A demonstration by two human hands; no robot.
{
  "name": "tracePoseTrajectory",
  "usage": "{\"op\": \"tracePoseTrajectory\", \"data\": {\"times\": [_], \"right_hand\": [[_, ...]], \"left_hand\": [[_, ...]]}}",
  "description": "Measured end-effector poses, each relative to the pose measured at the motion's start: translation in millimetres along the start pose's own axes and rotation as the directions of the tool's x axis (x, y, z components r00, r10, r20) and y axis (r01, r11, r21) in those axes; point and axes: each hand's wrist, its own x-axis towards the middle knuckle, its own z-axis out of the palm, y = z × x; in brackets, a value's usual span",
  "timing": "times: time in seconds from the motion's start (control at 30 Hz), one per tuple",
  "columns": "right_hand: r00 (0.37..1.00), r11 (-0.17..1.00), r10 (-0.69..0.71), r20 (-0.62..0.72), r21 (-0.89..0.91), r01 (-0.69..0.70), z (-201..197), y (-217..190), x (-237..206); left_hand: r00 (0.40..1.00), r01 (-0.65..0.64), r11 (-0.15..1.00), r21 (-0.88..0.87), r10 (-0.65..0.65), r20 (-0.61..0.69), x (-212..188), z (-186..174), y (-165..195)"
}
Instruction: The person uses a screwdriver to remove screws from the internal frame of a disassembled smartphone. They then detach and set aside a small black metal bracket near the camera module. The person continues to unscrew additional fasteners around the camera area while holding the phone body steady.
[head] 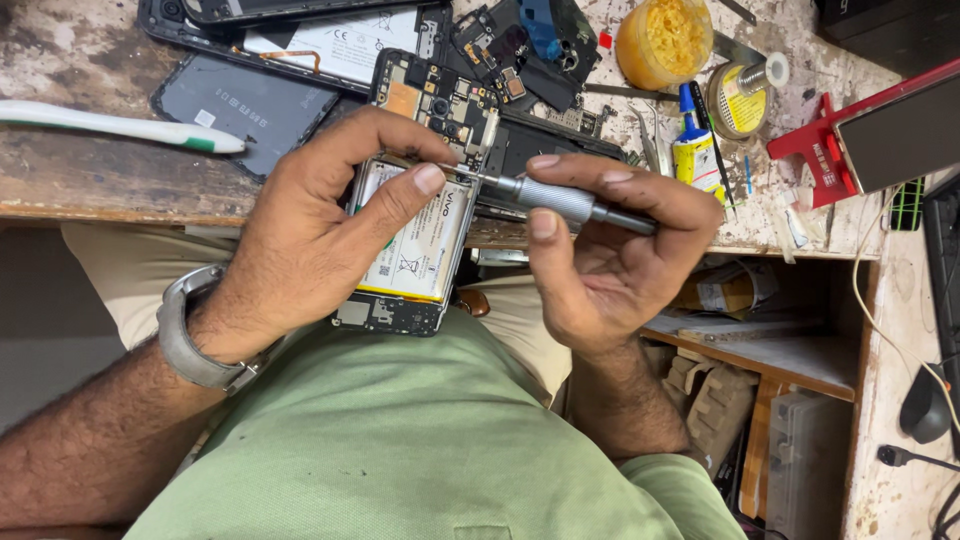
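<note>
My left hand (310, 230) grips an opened phone (415, 210) with its back off, showing a white battery and the circuit board above it. The thumb lies across the battery. My right hand (600, 260) holds a small metal screwdriver (560, 200) with a knurled grip, its thin tip pointing left onto the phone's right edge near my left thumb. The phone rests against the front edge of the worn workbench (110, 180), over my lap.
On the bench lie a dark phone back cover (240, 100), another opened phone (330, 40), black phone parts (530, 45), a white pen-like tool (110, 125), a yellow paste tub (663, 40), a solder spool (740, 95), a glue bottle (693, 150), tweezers (650, 140) and a red stand (825, 150).
</note>
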Motion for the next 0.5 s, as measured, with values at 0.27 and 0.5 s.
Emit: {"op": "tracePoseTrajectory", "data": {"times": [0.27, 0.5], "right_hand": [[0.991, 0.975, -0.090, 0.094, -0.195, 0.107, -51, -3, 41], [0.982, 0.959, -0.027, 0.189, -0.272, 0.079, -26, -20, 80]], "left_hand": [[0.996, 0.087, 0.996, -0.027, -0.086, 0.040, 41, 16, 17], [0.998, 0.061, 0.998, 0.010, -0.061, 0.022, 65, -25, 32]]}}
